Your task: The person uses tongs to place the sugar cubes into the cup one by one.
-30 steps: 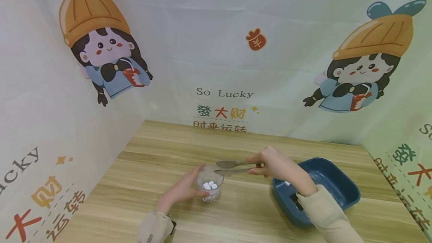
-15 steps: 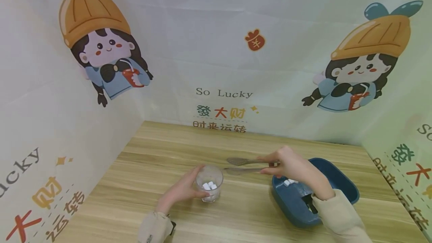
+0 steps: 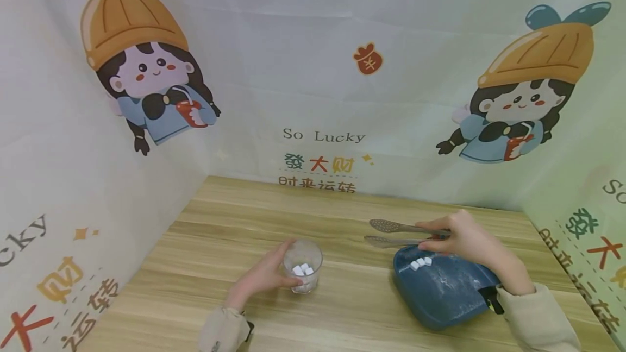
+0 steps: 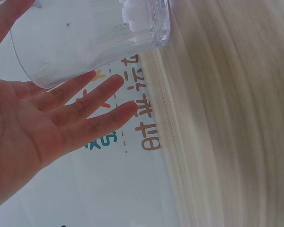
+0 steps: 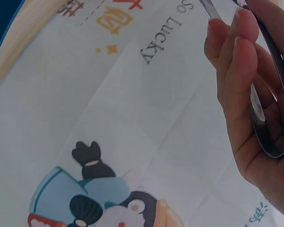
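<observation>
A clear glass [image 3: 310, 257] with several white cubes [image 3: 302, 270] at its bottom stands on the wooden table. My left hand [image 3: 266, 271] holds it from the left side, thumb in front and index finger behind. In the left wrist view, the other fingers [image 4: 94, 101] of that hand spread out beside the glass. My right hand [image 3: 467, 237] grips metal tongs [image 3: 393, 226], whose perforated tips stand apart with nothing between them. They hover over the table at the far left edge of a blue basin [image 3: 430, 303]. Several white cubes [image 3: 421, 263] lie inside the basin near that edge.
The wooden table [image 3: 235, 232] meets a white printed cloth backdrop [image 3: 313, 69] behind and at both sides. My right forearm and sleeve [image 3: 535, 314] cover the right part of the basin.
My right hand has moved right with the tongs, away from the glass to above the basin's far edge. More cubes in the basin now show. The left hand and glass stay put.
</observation>
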### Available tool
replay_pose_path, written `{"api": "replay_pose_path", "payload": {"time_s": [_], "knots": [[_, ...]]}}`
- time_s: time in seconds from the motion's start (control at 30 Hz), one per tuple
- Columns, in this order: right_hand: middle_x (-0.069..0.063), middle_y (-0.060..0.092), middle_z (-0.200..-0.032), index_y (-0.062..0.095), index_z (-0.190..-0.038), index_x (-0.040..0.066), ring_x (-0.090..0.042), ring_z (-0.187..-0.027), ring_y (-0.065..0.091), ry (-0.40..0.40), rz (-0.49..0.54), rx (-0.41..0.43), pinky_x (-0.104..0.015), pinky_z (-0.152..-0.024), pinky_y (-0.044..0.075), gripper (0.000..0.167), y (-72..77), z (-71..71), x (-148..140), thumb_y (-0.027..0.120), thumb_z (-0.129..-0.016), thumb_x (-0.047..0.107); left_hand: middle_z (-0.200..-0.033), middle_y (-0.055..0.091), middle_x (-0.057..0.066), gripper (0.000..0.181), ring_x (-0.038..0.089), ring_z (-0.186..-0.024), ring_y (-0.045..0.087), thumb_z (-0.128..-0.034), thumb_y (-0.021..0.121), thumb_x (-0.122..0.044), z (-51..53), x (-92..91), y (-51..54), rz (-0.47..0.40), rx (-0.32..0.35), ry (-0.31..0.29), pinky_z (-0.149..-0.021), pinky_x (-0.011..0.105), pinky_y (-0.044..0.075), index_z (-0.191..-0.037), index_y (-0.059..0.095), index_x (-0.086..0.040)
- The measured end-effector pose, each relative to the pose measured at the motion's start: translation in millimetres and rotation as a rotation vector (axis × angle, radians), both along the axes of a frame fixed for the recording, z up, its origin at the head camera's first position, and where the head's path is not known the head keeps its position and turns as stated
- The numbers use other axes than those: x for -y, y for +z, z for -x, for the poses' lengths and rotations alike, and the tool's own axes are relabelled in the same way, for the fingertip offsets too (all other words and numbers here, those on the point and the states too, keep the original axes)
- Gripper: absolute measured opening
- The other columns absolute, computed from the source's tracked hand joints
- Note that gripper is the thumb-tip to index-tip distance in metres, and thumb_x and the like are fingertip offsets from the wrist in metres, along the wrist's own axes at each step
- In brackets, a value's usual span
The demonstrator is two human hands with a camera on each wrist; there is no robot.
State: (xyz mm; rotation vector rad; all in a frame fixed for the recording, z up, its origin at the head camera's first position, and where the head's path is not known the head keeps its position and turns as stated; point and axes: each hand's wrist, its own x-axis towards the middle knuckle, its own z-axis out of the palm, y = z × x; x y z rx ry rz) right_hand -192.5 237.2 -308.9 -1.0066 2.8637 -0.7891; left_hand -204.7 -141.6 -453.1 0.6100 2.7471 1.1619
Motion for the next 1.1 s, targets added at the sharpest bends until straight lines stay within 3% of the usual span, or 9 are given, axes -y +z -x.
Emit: {"api": "replay_pose_path", "payload": {"time_s": [0.4,0.7,0.9,1.1], "knots": [[0.008,0.064,-0.060,0.063,-0.108,-0.002,0.008,-0.039,0.043,-0.057,-0.054,-0.058,-0.016,-0.040,0.041,0.043,-12.7,-2.4,-36.5,0.067,-0.077,0.028,-0.138,0.035,0.023,0.090,0.041,-0.126,0.034,-0.0651,0.076,-0.029,2.9,-0.5,-1.6,-0.002,-0.004,0.000,-0.105,0.056,0.028,-0.137,0.029,-0.001],[0.015,0.054,-0.048,0.063,-0.107,-0.003,0.005,-0.038,0.044,-0.131,-0.115,0.017,-0.017,-0.037,0.041,0.046,-16.9,-5.3,-56.0,0.065,-0.078,0.032,-0.138,0.035,0.023,0.090,0.041,-0.125,0.035,-0.0650,0.077,-0.026,3.8,-1.5,-3.1,0.003,-0.014,-0.001,-0.104,0.056,0.029,-0.136,0.029,0.000],[0.012,0.058,-0.053,0.063,-0.106,-0.005,0.005,-0.038,0.044,-0.124,-0.154,0.030,-0.017,-0.038,0.041,0.047,-20.7,-2.4,-66.0,0.065,-0.077,0.031,-0.138,0.036,0.023,0.090,0.041,-0.125,0.036,-0.0652,0.076,-0.028,3.5,-0.8,-4.3,0.000,-0.012,0.002,-0.104,0.056,0.030,-0.136,0.029,-0.001],[0.012,0.054,-0.048,0.062,-0.105,-0.008,0.005,-0.036,0.042,-0.126,-0.198,0.049,-0.016,-0.038,0.041,0.048,-25.3,2.3,-74.5,0.067,-0.076,0.031,-0.138,0.035,0.023,0.090,0.041,-0.125,0.036,-0.0654,0.076,-0.029,3.1,-0.6,-4.5,-0.001,-0.008,0.003,-0.104,0.056,0.030,-0.137,0.028,-0.002]]}}
